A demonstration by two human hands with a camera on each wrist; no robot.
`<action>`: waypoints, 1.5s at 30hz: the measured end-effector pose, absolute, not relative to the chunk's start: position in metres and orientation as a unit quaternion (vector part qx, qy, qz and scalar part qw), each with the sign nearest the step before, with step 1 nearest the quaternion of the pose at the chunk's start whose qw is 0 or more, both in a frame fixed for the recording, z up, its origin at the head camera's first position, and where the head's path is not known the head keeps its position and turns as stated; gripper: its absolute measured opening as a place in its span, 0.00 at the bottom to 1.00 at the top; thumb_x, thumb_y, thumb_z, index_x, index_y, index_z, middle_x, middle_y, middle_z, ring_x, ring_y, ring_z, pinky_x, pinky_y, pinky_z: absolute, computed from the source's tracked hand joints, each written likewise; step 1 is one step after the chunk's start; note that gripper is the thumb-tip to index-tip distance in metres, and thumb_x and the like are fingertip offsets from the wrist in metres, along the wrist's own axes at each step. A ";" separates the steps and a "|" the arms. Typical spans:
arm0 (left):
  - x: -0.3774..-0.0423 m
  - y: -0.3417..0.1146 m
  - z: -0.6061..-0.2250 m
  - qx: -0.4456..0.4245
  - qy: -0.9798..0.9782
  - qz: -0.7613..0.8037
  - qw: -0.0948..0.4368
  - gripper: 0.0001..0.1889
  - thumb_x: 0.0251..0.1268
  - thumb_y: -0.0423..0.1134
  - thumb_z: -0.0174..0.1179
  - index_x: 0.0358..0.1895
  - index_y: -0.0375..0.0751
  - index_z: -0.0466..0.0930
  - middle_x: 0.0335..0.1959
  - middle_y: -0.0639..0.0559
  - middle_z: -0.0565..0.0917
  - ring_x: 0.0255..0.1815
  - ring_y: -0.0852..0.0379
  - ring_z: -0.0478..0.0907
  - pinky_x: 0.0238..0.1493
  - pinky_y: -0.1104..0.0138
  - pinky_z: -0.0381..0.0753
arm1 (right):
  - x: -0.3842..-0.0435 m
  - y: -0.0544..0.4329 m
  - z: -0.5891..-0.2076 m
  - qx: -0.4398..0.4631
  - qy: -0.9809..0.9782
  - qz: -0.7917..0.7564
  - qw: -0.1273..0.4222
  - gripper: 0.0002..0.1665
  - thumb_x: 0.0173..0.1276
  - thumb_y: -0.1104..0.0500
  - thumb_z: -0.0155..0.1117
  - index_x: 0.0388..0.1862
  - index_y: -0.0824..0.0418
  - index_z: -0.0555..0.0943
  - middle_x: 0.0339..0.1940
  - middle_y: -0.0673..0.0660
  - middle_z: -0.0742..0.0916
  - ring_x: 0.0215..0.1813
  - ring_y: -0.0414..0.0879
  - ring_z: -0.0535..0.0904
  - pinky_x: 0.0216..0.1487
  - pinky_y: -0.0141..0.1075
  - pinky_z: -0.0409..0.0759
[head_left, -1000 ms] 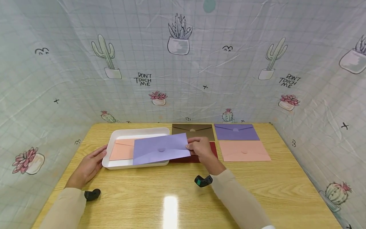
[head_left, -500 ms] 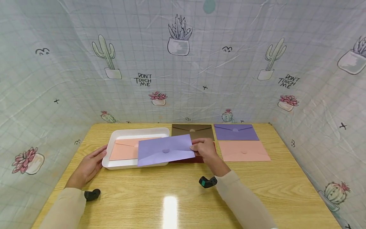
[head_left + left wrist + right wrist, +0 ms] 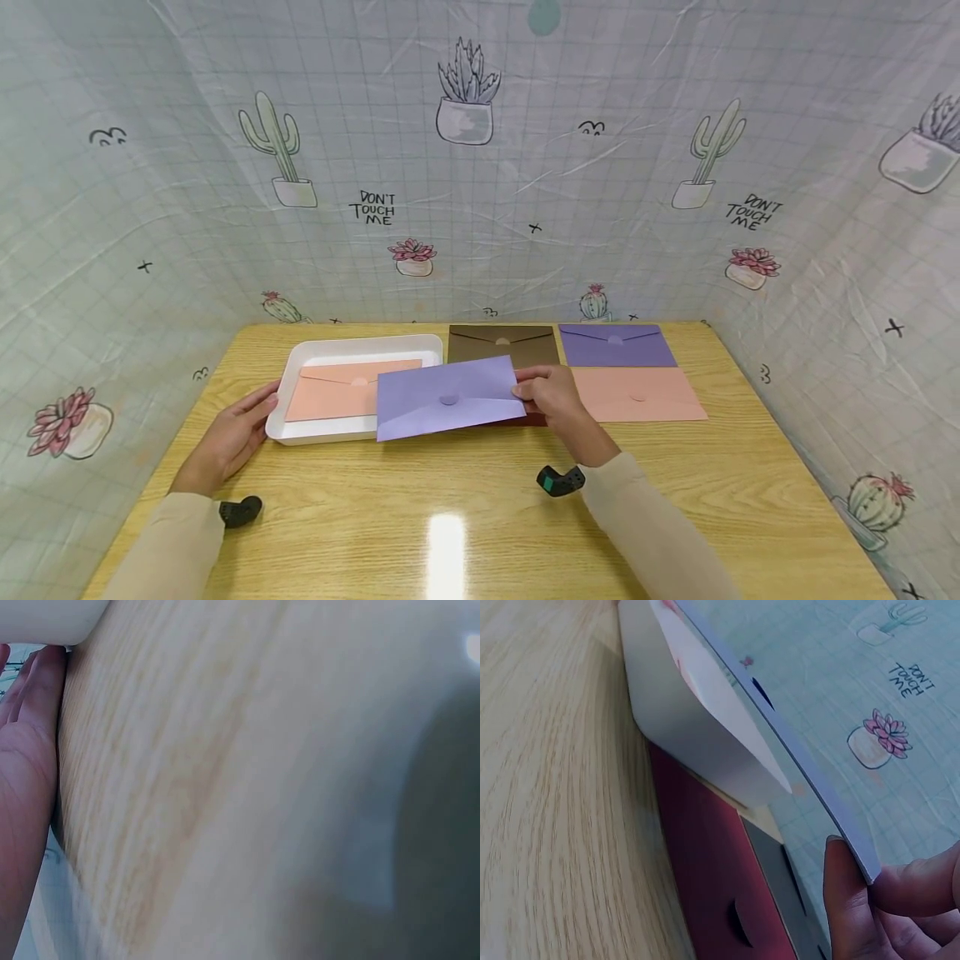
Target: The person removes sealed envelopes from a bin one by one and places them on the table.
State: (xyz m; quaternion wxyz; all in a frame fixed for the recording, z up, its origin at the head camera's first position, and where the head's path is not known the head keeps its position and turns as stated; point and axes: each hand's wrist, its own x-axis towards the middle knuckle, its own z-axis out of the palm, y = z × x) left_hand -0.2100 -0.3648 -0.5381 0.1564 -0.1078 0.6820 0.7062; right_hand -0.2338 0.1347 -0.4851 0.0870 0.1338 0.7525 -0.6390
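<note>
A lavender envelope [image 3: 450,396] hangs in the air, partly in front of the white tray [image 3: 360,343]. My right hand [image 3: 551,396] pinches its right edge between thumb and fingers; the right wrist view shows the envelope edge-on [image 3: 795,757]. Inside the tray lies a peach envelope [image 3: 330,396], its right end hidden behind the lavender one. At the tray's left side rests my left hand [image 3: 234,433], touching the wall with fairly straight fingers. The left wrist view catches only part of that hand [image 3: 30,750] beside a corner of the tray.
Right of the tray lie a brown envelope [image 3: 502,344], a mostly covered dark red envelope [image 3: 712,862], a purple envelope [image 3: 618,347] and a second peach envelope [image 3: 645,394]. A cactus-print curtain [image 3: 480,200] encloses the wooden table [image 3: 360,517].
The right hand has moved right with the lavender envelope, drawing it partly off the tray and uncovering more of the peach envelope inside. The left hand stays at the tray's side.
</note>
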 end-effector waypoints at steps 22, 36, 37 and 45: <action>-0.210 -0.366 -0.541 -0.112 0.689 0.699 0.159 0.43 0.78 0.58 0.54 0.86 0.53 0.44 0.89 0.51 0.34 0.89 0.47 0.36 0.52 0.87 0.78 | -0.227 0.167 -0.490 0.138 0.752 -0.638 0.088 0.18 0.63 0.71 0.71 0.53 0.71 0.86 0.32 0.53 0.87 0.23 0.40 0.78 0.27 0.29 0.82; -0.210 -0.363 -0.539 -0.113 0.686 0.700 0.162 0.45 0.76 0.60 0.56 0.86 0.53 0.43 0.89 0.51 0.33 0.89 0.50 0.37 0.53 0.87 0.78 | -0.218 0.191 -0.491 0.120 0.755 -0.638 0.094 0.19 0.66 0.72 0.68 0.56 0.75 0.83 0.33 0.54 0.87 0.25 0.41 0.76 0.28 0.30 0.78; -0.210 -0.364 -0.539 -0.114 0.686 0.700 0.162 0.45 0.76 0.60 0.56 0.86 0.53 0.43 0.89 0.51 0.33 0.89 0.50 0.37 0.53 0.87 0.78 | -0.218 0.192 -0.491 0.121 0.753 -0.640 0.093 0.19 0.66 0.72 0.68 0.56 0.75 0.83 0.32 0.54 0.86 0.25 0.42 0.75 0.28 0.30 0.78; -0.210 -0.364 -0.539 -0.112 0.689 0.698 0.161 0.44 0.77 0.59 0.56 0.86 0.53 0.43 0.89 0.52 0.34 0.89 0.50 0.38 0.53 0.87 0.77 | -0.213 0.205 -0.492 0.120 0.749 -0.646 0.087 0.21 0.65 0.74 0.67 0.57 0.78 0.82 0.26 0.49 0.86 0.24 0.40 0.74 0.25 0.29 0.75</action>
